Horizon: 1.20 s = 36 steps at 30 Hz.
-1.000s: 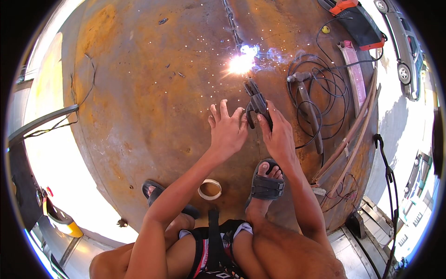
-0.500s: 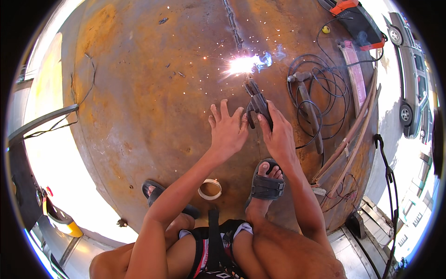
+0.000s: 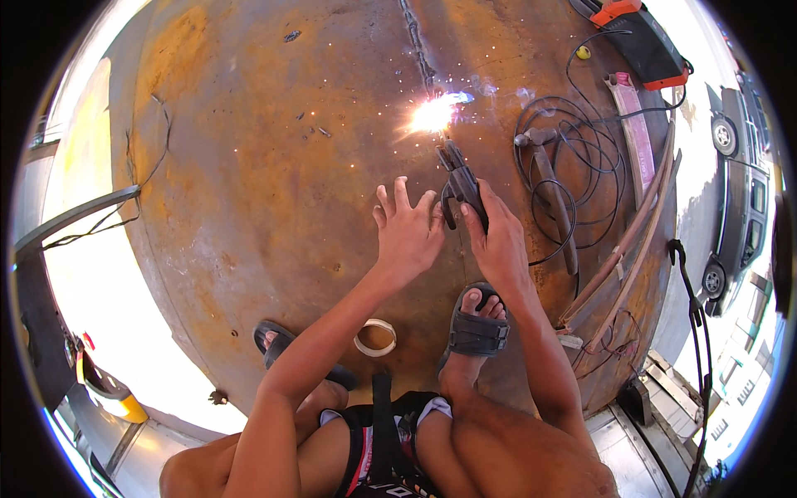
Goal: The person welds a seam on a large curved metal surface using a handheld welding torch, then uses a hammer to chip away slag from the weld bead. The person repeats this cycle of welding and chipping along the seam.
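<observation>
My right hand (image 3: 494,224) grips a black electrode holder (image 3: 461,189). Beyond its jaws, a bright arc (image 3: 432,114) throws sparks and bluish smoke at the near end of a dark weld seam (image 3: 413,41) on the rusty steel plate (image 3: 241,207). The electrode is mostly lost in the glare. My left hand (image 3: 411,224) is open just left of the holder, fingers spread and curved, its thumb at the holder's side; whether it touches cannot be told.
Right: black-orange welder (image 3: 639,50), looped cable (image 3: 581,199), hammer (image 3: 544,158), pink pack (image 3: 631,124), metal strips (image 3: 623,257). Near my sandalled feet lies a pale ring (image 3: 357,338). Left: curved bar (image 3: 79,217), wires (image 3: 166,133), yellow container (image 3: 124,407). Cars (image 3: 743,232) stand beyond the plate's right edge.
The arc's glow and smoke have shifted and shrunk slightly. Vehicles beyond the right edge have moved downward in the picture. My hands and the holder have hardly moved.
</observation>
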Each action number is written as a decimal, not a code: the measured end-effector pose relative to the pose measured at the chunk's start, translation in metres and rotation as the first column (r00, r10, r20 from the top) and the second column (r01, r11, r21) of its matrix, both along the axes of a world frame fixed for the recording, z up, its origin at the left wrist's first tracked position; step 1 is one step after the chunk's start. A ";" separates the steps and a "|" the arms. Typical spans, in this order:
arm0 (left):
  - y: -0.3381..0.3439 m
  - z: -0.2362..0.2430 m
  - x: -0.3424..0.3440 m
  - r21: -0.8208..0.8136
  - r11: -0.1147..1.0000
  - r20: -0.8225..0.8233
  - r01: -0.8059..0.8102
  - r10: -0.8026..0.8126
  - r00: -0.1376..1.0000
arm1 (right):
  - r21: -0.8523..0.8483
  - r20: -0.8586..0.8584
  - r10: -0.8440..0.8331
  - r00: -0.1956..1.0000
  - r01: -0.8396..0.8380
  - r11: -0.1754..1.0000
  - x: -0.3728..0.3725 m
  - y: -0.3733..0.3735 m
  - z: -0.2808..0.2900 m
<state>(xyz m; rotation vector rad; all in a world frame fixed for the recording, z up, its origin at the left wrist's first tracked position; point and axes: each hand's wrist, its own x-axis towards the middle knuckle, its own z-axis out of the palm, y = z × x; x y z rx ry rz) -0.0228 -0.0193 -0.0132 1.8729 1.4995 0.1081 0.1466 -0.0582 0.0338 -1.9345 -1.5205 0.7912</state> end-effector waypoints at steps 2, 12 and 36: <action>0.001 0.000 0.000 0.004 1.000 -0.003 -0.001 0.001 1.000 | -0.016 -0.010 -0.017 1.000 0.017 1.000 -0.001 0.000 0.002; 0.000 0.000 0.001 -0.016 1.000 0.014 0.002 -0.002 1.000 | -0.031 0.005 -0.019 1.000 0.019 0.999 0.000 0.000 0.002; 0.001 0.003 0.002 -0.012 1.000 0.006 -0.003 0.003 1.000 | -0.003 0.029 0.007 1.000 -0.007 1.000 0.002 -0.001 -0.002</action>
